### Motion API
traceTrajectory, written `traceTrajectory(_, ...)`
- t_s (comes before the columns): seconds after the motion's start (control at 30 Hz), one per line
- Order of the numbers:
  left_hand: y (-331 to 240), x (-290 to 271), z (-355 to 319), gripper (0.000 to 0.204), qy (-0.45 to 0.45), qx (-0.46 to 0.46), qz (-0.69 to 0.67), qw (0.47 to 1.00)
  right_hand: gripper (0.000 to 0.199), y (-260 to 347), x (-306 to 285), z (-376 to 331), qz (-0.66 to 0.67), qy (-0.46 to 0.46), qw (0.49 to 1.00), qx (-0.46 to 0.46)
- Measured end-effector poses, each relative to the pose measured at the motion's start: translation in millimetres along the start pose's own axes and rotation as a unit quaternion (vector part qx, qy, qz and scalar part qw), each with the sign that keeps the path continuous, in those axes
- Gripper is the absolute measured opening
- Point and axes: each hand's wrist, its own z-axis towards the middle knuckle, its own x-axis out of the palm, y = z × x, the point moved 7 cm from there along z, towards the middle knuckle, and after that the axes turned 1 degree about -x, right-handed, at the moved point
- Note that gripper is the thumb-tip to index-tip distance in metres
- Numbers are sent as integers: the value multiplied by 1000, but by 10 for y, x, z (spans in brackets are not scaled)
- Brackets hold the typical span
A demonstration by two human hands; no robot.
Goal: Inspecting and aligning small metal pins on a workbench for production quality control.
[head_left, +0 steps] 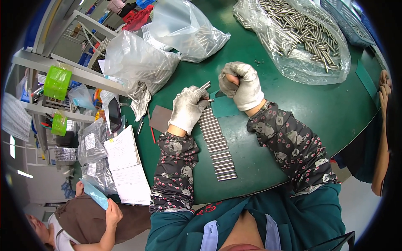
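Note:
A column of short steel pins lies side by side on the green tabletop in front of me. At its far end is my left hand, in a white work glove, with its fingers closed on a metal pin whose end sticks out past them. Another pin end shows just below the fingertips. My right hand, gloved with grey fingertips, is curled closed above the table, to the right of the column; what it holds, if anything, is hidden. A green flat sheet lies between the hands.
An open clear bag of loose pins lies at the far right, near a blue basket. Two bags of pins stand far left. A notebook, phone and red pen are left. Other people are on both sides.

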Motion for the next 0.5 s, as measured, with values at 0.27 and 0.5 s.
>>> traceTrajectory(0.27, -25, -14, 0, 14, -4, 10, 8, 1000, 36, 1, 75, -50, 9, -5, 1000, -3)
traceTrajectory(0.5, -22, -16, -5, 13, -6, 6, 16, 1000, 35, 27, 104, -68, 15, -24, 999, 15)
